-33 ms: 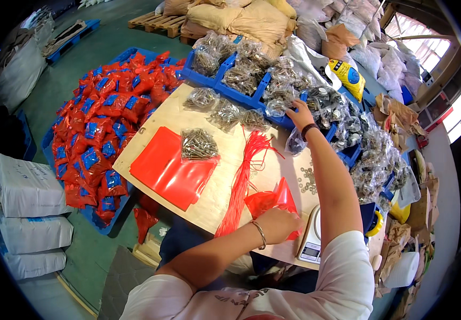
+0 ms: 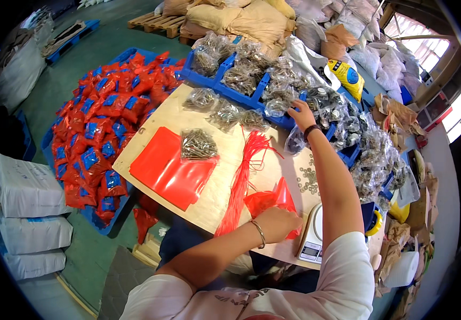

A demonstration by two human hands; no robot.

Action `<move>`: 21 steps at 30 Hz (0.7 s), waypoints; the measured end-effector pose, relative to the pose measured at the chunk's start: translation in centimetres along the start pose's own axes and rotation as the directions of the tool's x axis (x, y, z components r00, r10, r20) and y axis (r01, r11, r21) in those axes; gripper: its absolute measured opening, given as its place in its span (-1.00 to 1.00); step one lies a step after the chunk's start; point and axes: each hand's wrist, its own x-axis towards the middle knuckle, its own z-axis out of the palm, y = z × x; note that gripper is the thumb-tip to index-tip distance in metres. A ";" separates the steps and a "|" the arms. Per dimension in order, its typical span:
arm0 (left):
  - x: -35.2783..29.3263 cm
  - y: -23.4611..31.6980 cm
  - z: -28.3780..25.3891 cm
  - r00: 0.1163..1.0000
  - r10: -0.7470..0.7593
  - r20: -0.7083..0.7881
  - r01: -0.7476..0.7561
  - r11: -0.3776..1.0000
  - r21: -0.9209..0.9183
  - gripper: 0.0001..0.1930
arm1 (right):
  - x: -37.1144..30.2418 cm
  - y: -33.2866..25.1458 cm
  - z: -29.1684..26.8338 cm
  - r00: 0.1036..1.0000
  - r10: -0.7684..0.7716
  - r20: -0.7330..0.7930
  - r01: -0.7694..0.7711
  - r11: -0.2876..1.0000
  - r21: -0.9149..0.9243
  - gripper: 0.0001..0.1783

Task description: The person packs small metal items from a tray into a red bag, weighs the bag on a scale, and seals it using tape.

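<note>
My left hand (image 2: 278, 224) is closed on a red plastic bag (image 2: 265, 201) at the near edge of the wooden table (image 2: 225, 184). With my right arm stretched forward, my right hand (image 2: 303, 116) is at the front rim of a blue divided bin (image 2: 252, 101). Its fingers are bent beside a clear bag of metal hardware (image 2: 277, 108); what they grip is partly hidden. A bundle of red ties (image 2: 237, 197) lies left of the red bag. Farther left, a clear bag of screws (image 2: 198, 144) rests on a stack of flat red bags (image 2: 164, 168).
A white scale (image 2: 311, 240) stands under my right forearm, near loose metal rings (image 2: 308, 181). Several bags of hardware (image 2: 225, 114) lie along the bin. Filled red bags (image 2: 102, 122) are heaped in a blue tray (image 2: 102, 226) at left. Yellow tape (image 2: 374, 224) is at right.
</note>
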 end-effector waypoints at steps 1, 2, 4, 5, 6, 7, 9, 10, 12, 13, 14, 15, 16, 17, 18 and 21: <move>0.1 -0.1 0.1 1.000 -0.009 -0.001 0.009 1.000 -0.009 -0.80 | -0.3 0.2 -0.6 1.000 -0.012 -0.007 0.013 0.995 0.103 -0.45; 0.1 -0.2 0.0 1.000 -0.017 -0.001 0.016 1.000 -0.018 -0.82 | -1.0 0.4 -1.0 0.992 0.121 0.033 -0.123 0.881 0.458 -0.51; -0.1 -0.2 -0.2 0.999 -0.047 0.000 0.047 0.998 -0.035 -0.86 | -3.9 -1.7 -3.4 0.989 0.123 0.083 -0.147 0.743 0.653 -0.56; -0.1 0.0 -0.6 0.998 -0.060 0.000 0.060 0.997 -0.040 -0.87 | -5.2 -1.6 -4.3 0.992 0.101 0.075 -0.125 0.703 0.700 -0.55; -0.1 0.3 -0.8 0.998 -0.062 0.004 0.062 0.997 -0.047 -0.87 | -6.7 -0.8 -5.5 0.991 0.083 0.103 -0.132 0.635 0.761 -0.52; -0.2 0.2 -1.0 0.997 -0.076 0.010 0.076 0.996 -0.045 -0.88 | -8.2 -1.4 -6.4 0.982 0.074 0.172 -0.183 0.566 0.803 -0.45; -0.1 0.1 -1.1 0.996 -0.088 0.026 0.089 0.995 -0.045 -0.88 | -12.6 -2.4 -7.9 0.981 0.053 0.187 -0.189 0.471 0.862 -0.37; 0.0 -0.1 -1.0 0.995 -0.089 0.033 0.091 0.995 -0.037 -0.89 | -14.7 -2.3 -8.5 0.982 0.058 0.182 -0.189 0.433 0.881 -0.34; 0.1 0.2 -1.1 0.996 -0.081 0.037 0.082 0.996 -0.041 -0.90 | -19.2 -1.9 -9.9 0.982 0.089 0.168 -0.190 0.404 0.895 -0.29; 0.0 0.3 -1.2 0.996 -0.076 0.040 0.077 0.996 -0.045 -0.90 | -21.5 -1.3 -10.8 0.977 0.103 0.187 -0.212 0.373 0.903 -0.47; 0.0 0.6 -1.6 0.994 -0.076 0.082 0.074 0.997 0.034 -0.85 | -23.8 -0.8 -11.4 0.974 0.139 0.181 -0.214 0.287 0.934 -0.45; -0.1 0.5 -1.3 0.996 -0.057 0.070 0.055 0.998 0.038 -0.87 | -26.0 -0.4 -11.8 0.969 0.174 0.173 -0.206 0.196 0.959 -0.44; -0.1 0.2 -0.7 0.997 -0.039 0.062 0.037 0.999 0.038 -0.88 | -27.8 0.2 -12.0 0.970 0.203 0.136 -0.175 0.191 0.966 -0.37; -0.1 0.1 -0.2 0.998 -0.021 0.053 0.019 0.999 0.038 -0.89 | -29.6 1.1 -12.2 0.971 0.217 0.101 -0.147 0.205 0.968 -0.35; -0.3 0.4 -0.4 0.998 -0.012 0.055 0.012 1.000 0.010 -0.92 | -31.5 2.4 -12.2 0.971 0.230 0.065 -0.116 0.218 0.969 -0.34; -0.6 0.0 0.1 1.000 0.004 0.007 -0.004 1.000 -0.028 -0.95 | -36.2 5.4 -10.9 0.919 0.391 -0.045 -0.052 0.236 0.970 -0.48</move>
